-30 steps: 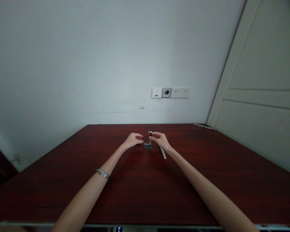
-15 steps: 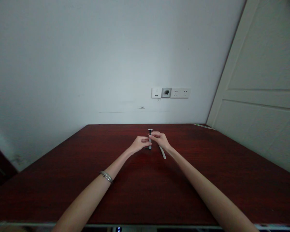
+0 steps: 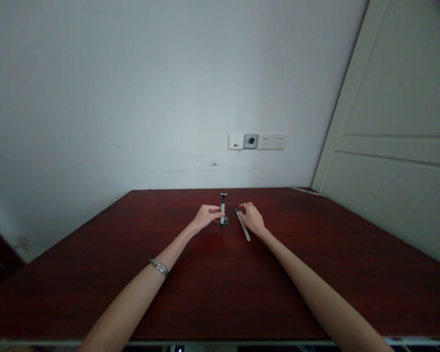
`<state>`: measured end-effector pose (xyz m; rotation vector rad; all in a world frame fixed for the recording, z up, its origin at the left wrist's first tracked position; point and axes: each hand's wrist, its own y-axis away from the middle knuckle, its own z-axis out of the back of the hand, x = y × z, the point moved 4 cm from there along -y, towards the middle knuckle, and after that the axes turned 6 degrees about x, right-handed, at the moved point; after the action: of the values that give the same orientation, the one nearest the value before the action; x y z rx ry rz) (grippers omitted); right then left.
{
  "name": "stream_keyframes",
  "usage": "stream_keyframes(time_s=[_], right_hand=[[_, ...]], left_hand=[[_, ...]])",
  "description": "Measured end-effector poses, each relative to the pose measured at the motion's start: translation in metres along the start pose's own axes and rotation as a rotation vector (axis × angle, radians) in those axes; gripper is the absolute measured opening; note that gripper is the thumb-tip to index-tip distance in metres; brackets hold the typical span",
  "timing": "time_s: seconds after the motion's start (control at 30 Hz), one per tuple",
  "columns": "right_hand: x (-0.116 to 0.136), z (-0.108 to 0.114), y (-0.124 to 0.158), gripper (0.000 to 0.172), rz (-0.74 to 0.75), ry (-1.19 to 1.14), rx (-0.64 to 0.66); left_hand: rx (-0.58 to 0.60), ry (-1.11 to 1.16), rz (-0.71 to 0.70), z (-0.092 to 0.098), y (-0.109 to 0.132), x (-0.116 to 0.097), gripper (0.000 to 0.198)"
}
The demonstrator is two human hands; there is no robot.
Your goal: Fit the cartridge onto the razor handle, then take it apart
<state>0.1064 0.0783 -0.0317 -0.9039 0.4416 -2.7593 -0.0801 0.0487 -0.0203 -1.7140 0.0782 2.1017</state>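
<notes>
A slim razor-like tool (image 3: 223, 208) with a white handle and dark head stands upright in a small dark base (image 3: 224, 224) far out on the dark red table (image 3: 212, 283). My left hand (image 3: 205, 217) pinches the tool's handle from the left. My right hand (image 3: 252, 218) rests just to the right, fingers curled, its fingertips touching the far end of a thin pale strip (image 3: 242, 225) that lies flat on the table. A silver bracelet (image 3: 157, 266) sits on my left wrist.
A white wall stands behind the table, with a row of sockets (image 3: 257, 141). A pale panelled door (image 3: 396, 137) fills the right side. A thin light object (image 3: 304, 190) lies at the table's far right corner.
My left hand closed in and took the upright tool's handle. My right hand let go of the tool and dropped to the right onto the pale strip.
</notes>
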Motion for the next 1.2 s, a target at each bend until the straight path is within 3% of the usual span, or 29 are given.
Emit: stream_keyframes(time_s=[0.1, 0.23, 0.67, 1.2], right_hand=[[0.002, -0.005, 0.007, 0.03, -0.038, 0.301, 0.098], [0.009, -0.008, 0.011, 0.036, -0.068, 0.444, 0.146], [-0.002, -0.014, 0.006, 0.025, -0.09, 0.382, 0.222], [0.006, -0.011, 0.012, 0.028, -0.133, 0.407, 0.307]], left_hand=[[-0.008, 0.001, 0.006, 0.001, 0.0, 0.0, 0.03], [-0.016, 0.004, 0.017, 0.002, -0.001, 0.0, 0.03], [-0.029, 0.003, 0.027, 0.005, -0.003, 0.003, 0.032], [-0.043, 0.011, 0.034, 0.008, -0.004, 0.007, 0.034]])
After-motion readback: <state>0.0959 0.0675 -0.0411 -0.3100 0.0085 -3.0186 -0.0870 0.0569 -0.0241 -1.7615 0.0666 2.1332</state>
